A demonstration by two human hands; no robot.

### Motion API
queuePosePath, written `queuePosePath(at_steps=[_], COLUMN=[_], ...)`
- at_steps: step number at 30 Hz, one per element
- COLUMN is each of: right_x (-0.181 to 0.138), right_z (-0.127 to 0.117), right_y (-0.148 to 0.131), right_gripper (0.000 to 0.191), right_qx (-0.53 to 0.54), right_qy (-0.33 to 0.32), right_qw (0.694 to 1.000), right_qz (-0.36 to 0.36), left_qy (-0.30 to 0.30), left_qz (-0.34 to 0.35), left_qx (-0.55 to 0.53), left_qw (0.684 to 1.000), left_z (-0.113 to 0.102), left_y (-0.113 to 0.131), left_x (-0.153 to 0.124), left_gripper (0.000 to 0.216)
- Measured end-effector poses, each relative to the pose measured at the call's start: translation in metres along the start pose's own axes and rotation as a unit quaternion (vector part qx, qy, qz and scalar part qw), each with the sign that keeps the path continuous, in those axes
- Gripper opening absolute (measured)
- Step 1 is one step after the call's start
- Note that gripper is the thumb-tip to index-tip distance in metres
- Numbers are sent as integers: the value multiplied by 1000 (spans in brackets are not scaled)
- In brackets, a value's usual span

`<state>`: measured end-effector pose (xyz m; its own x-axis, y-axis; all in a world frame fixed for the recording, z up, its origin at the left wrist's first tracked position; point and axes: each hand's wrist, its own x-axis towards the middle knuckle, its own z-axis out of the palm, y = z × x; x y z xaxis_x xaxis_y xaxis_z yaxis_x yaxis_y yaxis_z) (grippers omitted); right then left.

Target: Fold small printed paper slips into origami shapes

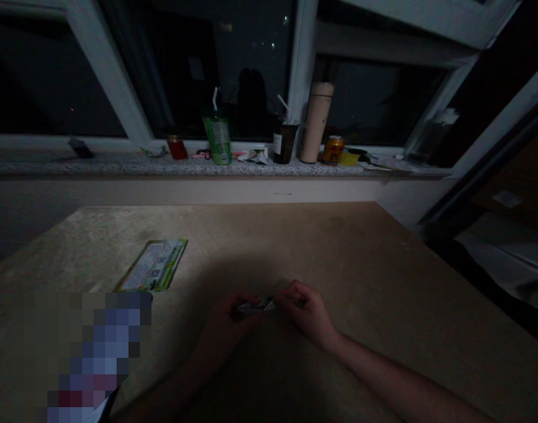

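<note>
A small, light and dark patterned piece, which looks like a folded wrapper, is held just over the middle of the tabletop. My left hand grips its left end, fingers behind and thumb along the near side. At the right end, the closed fingertips of my right hand pinch the corner. Dim light and the fingers hide part of the piece, so its exact kind cannot be made out. Farther left on the brown table lies a flat green and white printed packet.
A pixelated blurred area covers the near left. Behind the table, a speckled windowsill bears a red jar, a green cup with a straw, a dark cup, a tall beige flask and a golden can.
</note>
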<state>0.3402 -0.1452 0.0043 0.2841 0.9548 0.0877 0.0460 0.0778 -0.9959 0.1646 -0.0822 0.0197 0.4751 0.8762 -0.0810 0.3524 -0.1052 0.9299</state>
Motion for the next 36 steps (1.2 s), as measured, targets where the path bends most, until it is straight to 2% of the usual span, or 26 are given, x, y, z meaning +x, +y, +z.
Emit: queuePosePath(at_steps=[3, 9, 17, 20, 26, 32, 36], right_x=[0, 0, -2, -2, 1, 1, 1], right_z=[0, 0, 0, -2, -5, -3, -3], right_y=[3, 2, 0, 1, 3, 8, 9], right_gripper=[28, 27, 27, 25, 21, 24, 27], right_qx=[9, 30, 32, 9, -116, -158, -168], right_qy=[1, -5, 0, -10, -128, -108, -91], right_qw=[1000, 1000, 999, 1000, 984, 979, 979], right_qz=[0, 3, -7, -22, -50, -64, -68], left_qy=[11, 11, 17, 27, 5, 0, -4], left_qz=[3, 4, -6, -7, 6, 6, 5], left_qx=[-7, -39, -21, -1, 6, 6, 5], left_qw=[1000, 999, 1000, 1000, 1000, 1000, 1000], left_z=[0, -1, -1, -2, -2, 0, 0], left_y=[-2, 0, 3, 1, 0, 2, 3], left_x=[1, 2, 1, 1, 0, 1, 3], left_gripper=[24, 42, 38, 33, 29, 25, 38])
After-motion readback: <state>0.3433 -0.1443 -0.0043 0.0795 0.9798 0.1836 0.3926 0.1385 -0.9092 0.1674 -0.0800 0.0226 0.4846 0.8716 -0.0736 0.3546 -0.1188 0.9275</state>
